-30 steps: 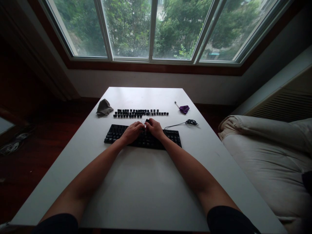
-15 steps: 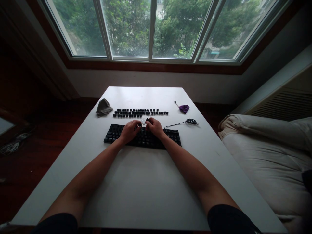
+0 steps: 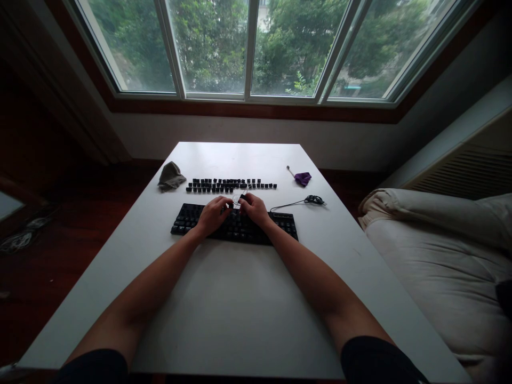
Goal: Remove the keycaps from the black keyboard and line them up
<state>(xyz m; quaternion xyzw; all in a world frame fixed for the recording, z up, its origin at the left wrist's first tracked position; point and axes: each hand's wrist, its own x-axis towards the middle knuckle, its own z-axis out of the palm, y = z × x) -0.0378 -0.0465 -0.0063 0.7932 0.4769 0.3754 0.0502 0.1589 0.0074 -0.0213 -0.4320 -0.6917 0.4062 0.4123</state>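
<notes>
A black keyboard (image 3: 188, 217) lies across the middle of the white table (image 3: 240, 309). Both my hands hover over its far edge, close together. My right hand (image 3: 254, 208) is closed in a pinch on a thin wire keycap puller (image 3: 239, 198) with a small black keycap at its tip. My left hand (image 3: 213, 213) has curled fingers that touch the same keycap from the left. Behind the keyboard, rows of loose black keycaps (image 3: 230, 185) are laid out on the table.
A grey cloth (image 3: 170, 176) lies at the back left. A purple brush (image 3: 301, 177) sits at the back right, with a coiled black cable (image 3: 313, 200) running to the keyboard. A cushioned seat (image 3: 436, 250) stands right of the table. Windows fill the far wall.
Both hands lifted slightly off the keyboard toward its far edge and stayed together around the puller and keycap. Nothing else moved.
</notes>
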